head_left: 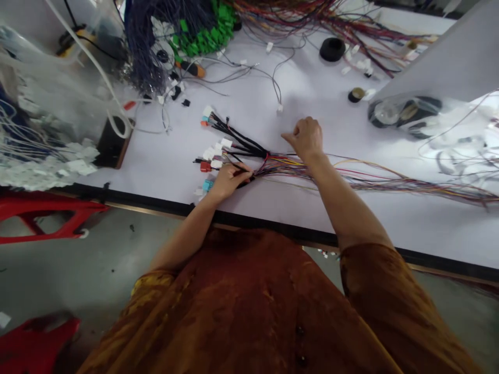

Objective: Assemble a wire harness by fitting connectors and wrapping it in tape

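A wire harness (286,163) lies across the white table, its thin coloured wires running off to the right. On its left end are several black-sleeved branches (244,143), tipped with white connectors (212,152), a red connector (205,167) and light-blue connectors (208,185). My left hand (228,182) is closed in a pinch on a black-sleeved branch near where the branches meet the loose wires. Above the wires, my right hand (309,137) has its fingers curled in and its thumb pointing left. Whatever those curled fingers hold, if anything, is hidden.
Black tape rolls (332,49) sit at the back right. Blue wires with green connectors (206,39) are heaped at the back. White connectors (50,163) pile up at the left, beside a dark block (113,143). A red stool (47,213) stands below the table edge.
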Demonstrator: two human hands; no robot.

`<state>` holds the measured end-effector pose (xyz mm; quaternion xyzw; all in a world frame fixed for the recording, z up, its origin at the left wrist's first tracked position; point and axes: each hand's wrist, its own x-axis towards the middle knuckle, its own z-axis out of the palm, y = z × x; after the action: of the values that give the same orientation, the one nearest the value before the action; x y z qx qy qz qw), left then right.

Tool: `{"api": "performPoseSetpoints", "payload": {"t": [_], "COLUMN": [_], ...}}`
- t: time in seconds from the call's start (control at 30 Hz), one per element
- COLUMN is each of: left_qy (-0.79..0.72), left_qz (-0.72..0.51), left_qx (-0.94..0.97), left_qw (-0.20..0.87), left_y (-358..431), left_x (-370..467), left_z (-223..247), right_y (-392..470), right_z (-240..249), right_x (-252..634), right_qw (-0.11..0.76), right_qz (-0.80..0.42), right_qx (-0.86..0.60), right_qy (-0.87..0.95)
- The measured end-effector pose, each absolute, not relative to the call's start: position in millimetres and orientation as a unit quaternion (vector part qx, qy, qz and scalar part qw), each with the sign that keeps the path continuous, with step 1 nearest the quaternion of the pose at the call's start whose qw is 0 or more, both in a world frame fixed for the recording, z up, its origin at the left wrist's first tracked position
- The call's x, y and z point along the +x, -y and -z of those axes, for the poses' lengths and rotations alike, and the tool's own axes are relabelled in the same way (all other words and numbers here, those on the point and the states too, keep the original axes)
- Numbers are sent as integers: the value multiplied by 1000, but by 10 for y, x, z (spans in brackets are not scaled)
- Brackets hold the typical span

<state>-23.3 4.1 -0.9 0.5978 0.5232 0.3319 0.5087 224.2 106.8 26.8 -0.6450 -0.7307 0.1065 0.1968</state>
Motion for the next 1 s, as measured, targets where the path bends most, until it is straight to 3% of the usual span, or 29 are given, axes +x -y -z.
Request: {"api": "performPoseSetpoints", "payload": {"t": [0.2,0.3,0.5,0.6,0.73,0.87,1.0], "left_qy": [-560,-581,-595,-609,-472,-481,-517], "left_qz": [-365,-364,-213,-223,-123,-22,-46], "left_qx": [559,579,743,756,863,868,812], "left_qw": [490,440,220,87,129,126,266], "left_y": [24,23,-328,-315,-55,99,55], "left_x": [-165,-153,-116,-75,-63,-237,-413], "left_z": [-27,-243,-1112,-1433,-1133,-472,-309], "right_y": [-353,4,-140,-335,-419,-322,-207], "right_z": [-173,-240,-394,-333,-203,-226,-330], "right_x": [1960,1762,1829,1885,1866,1757,1628], "right_qw": [121,95,95,67,60,52,-5], "right_qz": [-145,-153,-358,-418,-408,-354,-289], "right_qx": [-493,-510,-534,-553,-556,-572,-572], "right_qy": [849,841,760,718,721,738,767]}}
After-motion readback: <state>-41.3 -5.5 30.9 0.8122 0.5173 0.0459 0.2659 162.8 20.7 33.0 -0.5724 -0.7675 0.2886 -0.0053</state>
